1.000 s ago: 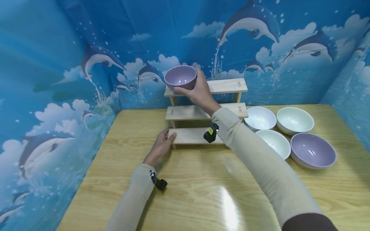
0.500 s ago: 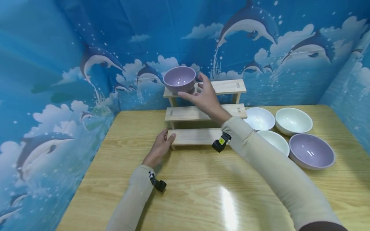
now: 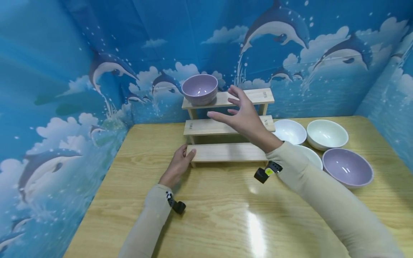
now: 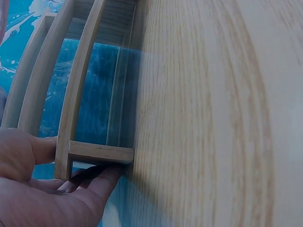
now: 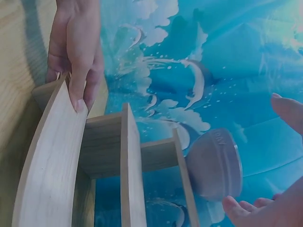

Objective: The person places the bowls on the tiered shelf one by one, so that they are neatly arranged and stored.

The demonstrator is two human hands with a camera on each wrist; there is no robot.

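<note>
A small purple bowl (image 3: 200, 89) stands upright at the left end of the top tier of a three-step wooden display shelf (image 3: 229, 152). To the right of that bowl is my right hand (image 3: 247, 116), its fingers and thumb spread apart with nothing between them. My left hand (image 3: 177, 163) grips the left end of the lowest tier, thumb over the top face. In the left wrist view its fingers (image 4: 97, 189) reach around the side and leg of that step. The right wrist view shows the bowl (image 5: 213, 165) on the top board, with my right fingertips (image 5: 232, 205) near its rim.
Right of the shelf, several bowls sit close together on the wood-grain table (image 3: 213, 215): a white bowl (image 3: 290, 131), a pale green bowl (image 3: 326, 134), another pale bowl (image 3: 311, 157) partly behind my sleeve, and a larger purple bowl (image 3: 347, 167). A dolphin-printed backdrop (image 3: 206, 32) rises behind.
My right hand has let go of the small purple bowl, opened and drawn away to the right and down. The bowl stays on the top tier. My left hand keeps its grip.
</note>
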